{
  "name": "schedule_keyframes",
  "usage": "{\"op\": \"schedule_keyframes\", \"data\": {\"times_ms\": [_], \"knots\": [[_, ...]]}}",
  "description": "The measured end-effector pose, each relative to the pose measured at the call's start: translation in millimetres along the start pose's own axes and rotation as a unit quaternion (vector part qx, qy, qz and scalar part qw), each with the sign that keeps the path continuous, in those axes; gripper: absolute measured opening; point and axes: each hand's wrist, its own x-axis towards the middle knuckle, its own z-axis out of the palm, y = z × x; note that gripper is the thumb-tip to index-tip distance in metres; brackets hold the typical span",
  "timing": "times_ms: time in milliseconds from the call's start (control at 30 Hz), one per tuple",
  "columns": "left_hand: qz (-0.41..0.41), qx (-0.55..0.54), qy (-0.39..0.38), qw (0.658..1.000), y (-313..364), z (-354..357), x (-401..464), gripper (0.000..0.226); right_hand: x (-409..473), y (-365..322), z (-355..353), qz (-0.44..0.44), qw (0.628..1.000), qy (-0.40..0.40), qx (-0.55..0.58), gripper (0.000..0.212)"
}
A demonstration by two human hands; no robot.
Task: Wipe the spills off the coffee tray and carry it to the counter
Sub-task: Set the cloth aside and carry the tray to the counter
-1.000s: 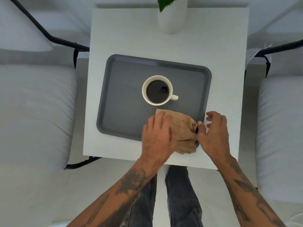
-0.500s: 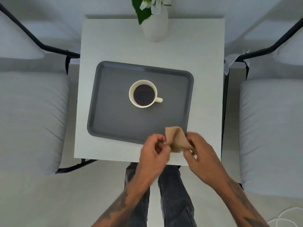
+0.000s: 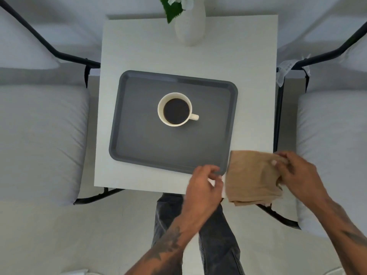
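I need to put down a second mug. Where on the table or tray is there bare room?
On the tray, the floor left of and in front of the coffee cup is bare. The table is bare between tray and vase. The near right corner is crowded: brown cloth, right hand, left hand.

The tray [image 3: 139, 139] is dark grey and plain. The cup [image 3: 174, 109] is cream, the cloth [image 3: 252, 177] is light brown, the table [image 3: 238, 62] white.

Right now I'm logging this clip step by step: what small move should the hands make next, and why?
Probably let the brown cloth go and bring both hands to the tray's short ends. The cloth lies on the table by the tray's near right corner, pinched by the right hand. The left hand hovers empty at the near rim, and no spill shows around the full cup.
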Motion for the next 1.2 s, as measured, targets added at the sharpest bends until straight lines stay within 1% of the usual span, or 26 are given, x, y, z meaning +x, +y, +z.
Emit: {"op": "schedule_keyframes", "data": {"times_ms": [67,133,167,200,233,300,367,433,500,567,600,700,767,867,933,1067,1200], "knots": [[0.028,0.002,0.104,0.994,-19,-48,11,0.016,19,-15,8,0.001,0.997,0.072,-0.041,0.035],[0.012,0.022,0.207,0.978,-42,-107,29,0.016,24,-32,15,-0.053,0.984,0.156,-0.071,0.037],[-0.007,0.041,0.245,0.969,-55,-135,42,0.015,23,-44,20,-0.083,0.979,0.173,-0.064,0.035],[-0.028,0.061,0.272,0.96,-67,-160,55,0.018,22,-58,27,-0.101,0.98,0.168,-0.04,0.034],[-0.048,0.082,0.284,0.954,-79,-181,69,0.024,21,-72,37,-0.101,0.984,0.149,-0.008,0.035],[-0.07,0.125,0.259,0.955,-99,-207,95,0.038,22,-97,62,-0.065,0.993,0.093,0.031,0.041],[-0.078,0.132,0.199,0.968,-109,-219,116,0.047,25,-112,86,-0.007,0.998,0.059,0.036,0.049],[-0.076,0.123,0.15,0.978,-114,-221,132,0.052,28,-118,101,0.033,0.996,0.072,0.047,0.051],[-0.06,0.119,0.129,0.983,-117,-223,147,0.054,33,-116,109,0.048,0.992,0.095,0.062,0.051],[-0.035,0.117,0.117,0.986,-122,-225,155,0.058,38,-113,113,0.04,0.992,0.104,0.06,0.054],[-0.014,0.125,0.109,0.986,-124,-226,157,0.064,41,-111,114,0.033,0.993,0.102,0.055,0.056],[0.084,0.199,0.059,0.975,-131,-234,154,0.085,47,-105,112,0.013,0.997,0.076,0.032,0.064],[0.112,0.241,0.01,0.964,-133,-242,154,0.091,50,-99,110,-0.005,0.998,0.058,0.019,0.067],[0.081,0.277,-0.063,0.955,-127,-252,164,0.097,56,-95,108,-0.019,0.999,0.036,0.015,0.073],[0.06,0.301,-0.09,0.947,-120,-252,172,0.102,59,-96,108,-0.016,0.999,0.034,0.025,0.08],[0.039,0.305,-0.091,0.947,-115,-252,179,0.104,63,-98,109,-0.026,0.998,0.05,0.022,0.086],[0.044,0.276,-0.091,0.956,-122,-253,175,0.103,67,-102,102,-0.048,0.998,0.048,0.017,0.078]]}}
